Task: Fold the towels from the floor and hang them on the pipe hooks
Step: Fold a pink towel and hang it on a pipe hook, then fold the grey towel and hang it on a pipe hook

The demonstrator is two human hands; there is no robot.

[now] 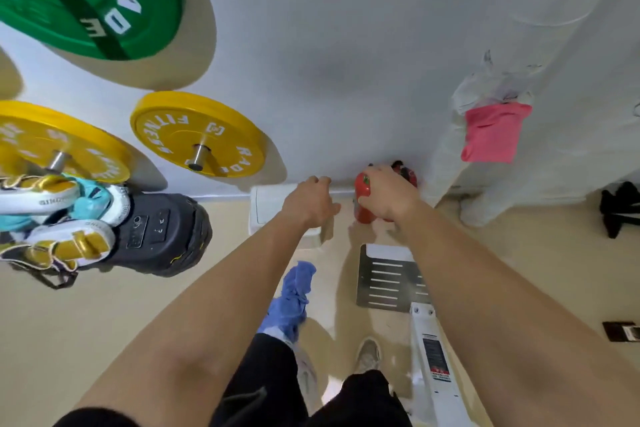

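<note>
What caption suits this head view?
Left hand and right hand reach forward above a blue towel on the floor; pink towel hangs on the pipe.

We see everything through one wide-angle camera worn on the head, tipped steeply down and forward along both outstretched arms. The floor (pixel 104 322) lies near beneath us, with a shoe (pixel 369 354) well below the left grip (pixel 308 201) and right grip (pixel 388 194). The wall (pixel 346 45) rises just beyond both grips, bowed by the lens.

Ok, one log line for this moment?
left hand: empty; right hand: empty; crumpled blue cloth towel: on floor; pink cloth towel: hanging on white wrapped pipe
</note>
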